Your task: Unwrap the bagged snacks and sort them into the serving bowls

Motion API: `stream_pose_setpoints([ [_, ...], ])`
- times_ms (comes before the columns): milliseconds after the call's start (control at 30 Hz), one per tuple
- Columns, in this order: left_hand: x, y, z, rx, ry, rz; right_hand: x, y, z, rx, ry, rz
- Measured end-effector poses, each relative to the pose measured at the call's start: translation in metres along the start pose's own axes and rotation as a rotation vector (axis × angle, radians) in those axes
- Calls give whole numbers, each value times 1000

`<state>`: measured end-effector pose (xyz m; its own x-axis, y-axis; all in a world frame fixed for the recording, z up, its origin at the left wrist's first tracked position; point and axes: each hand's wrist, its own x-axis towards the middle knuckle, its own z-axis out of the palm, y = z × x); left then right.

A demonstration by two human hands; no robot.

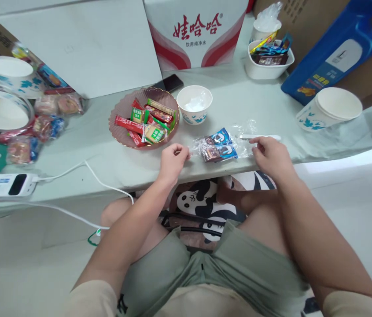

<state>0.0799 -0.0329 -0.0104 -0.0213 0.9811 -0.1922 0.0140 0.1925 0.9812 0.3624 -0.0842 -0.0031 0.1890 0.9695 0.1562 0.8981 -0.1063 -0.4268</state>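
Note:
A clear plastic bag (243, 147) with two blue-and-brown snack packets (219, 145) inside lies flat near the table's front edge. My left hand (174, 160) is closed, thumb against fingers, pinching the bag's left end. At the opposite end, the curled fingers of my right hand (271, 154) close on the bag's right edge; the exact grip is partly hidden. Just beyond those fingers lies a slim white tool (260, 137), its kind unclear. To the left stands a pinkish fluted bowl (116, 127) of wrapped snacks, beside a paper cup (195, 115) with clear plastic in it.
A black phone (173, 82) lies behind the bowl. At right are stacked paper cups (311, 115), a blue bottle (331, 57) and a white tub (267, 72) of packets. Bagged snacks (23, 149) and a white cabled device (5, 185) sit at left. Boxes (195, 35) line the back.

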Motion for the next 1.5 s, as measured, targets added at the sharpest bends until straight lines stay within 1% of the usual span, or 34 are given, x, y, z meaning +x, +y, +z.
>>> stream_pose_setpoints([
  [100, -10, -2, -4, -65, 12, -100, -3, 1, -2, -58, 63, -16],
  [133, -13, -1, -5, -73, -5, -130, -4, -3, -2, -61, 99, -58],
  [200, -15, 2, -6, -74, -49, -175, -4, -16, 0, -16, 131, -206],
  [233, -14, 4, -6, -59, -69, -187, -3, -24, 2, 22, 111, -291],
  [300, -9, 6, -4, 30, -101, -184, -1, -40, 10, 76, 27, -425],
  [367, -2, 7, 0, 175, -142, -142, 1, -54, 19, 93, -42, -489],
  [433, 3, 7, 5, 272, -180, -85, 3, -62, 29, 114, -72, -523],
  [467, 5, 7, 8, 277, -185, -65, 3, -64, 34, 130, -85, -540],
  [533, 4, 6, 10, 213, -162, -57, 2, -67, 41, 150, -123, -554],
  [600, 1, 6, 9, 128, -120, -58, 2, -66, 43, 151, -165, -534],
  [700, -4, 3, 1, 35, -66, -36, 6, -63, 42, 149, -198, -489],
  [767, -6, 1, -6, -4, -38, -53, 10, -60, 38, 151, -216, -485],
  [833, -6, -1, -14, 15, -37, -92, 14, -56, 36, 143, -236, -490],
  [900, -6, -1, -22, 108, -55, -109, 16, -54, 34, 128, -242, -499],
  [967, -5, 0, -29, 276, -77, -56, 16, -54, 35, 120, -226, -511],
  [1033, -3, 2, -33, 450, -86, 32, 14, -56, 36, 112, -203, -530],
  [1067, -3, 3, -34, 509, -92, 59, 13, -58, 37, 98, -191, -541],
  [1133, -1, 4, -34, 548, -102, 55, 11, -64, 38, 47, -157, -561],
  [1233, 3, 5, -31, 511, -88, 4, 7, -74, 36, 2, -62, -586],
  [1367, 10, 3, -30, 368, -64, -68, -5, -82, 28, 100, 57, -662],
  [1500, 14, -2, -33, 205, -80, -143, -21, -81, 21, 188, 114, -777],
])
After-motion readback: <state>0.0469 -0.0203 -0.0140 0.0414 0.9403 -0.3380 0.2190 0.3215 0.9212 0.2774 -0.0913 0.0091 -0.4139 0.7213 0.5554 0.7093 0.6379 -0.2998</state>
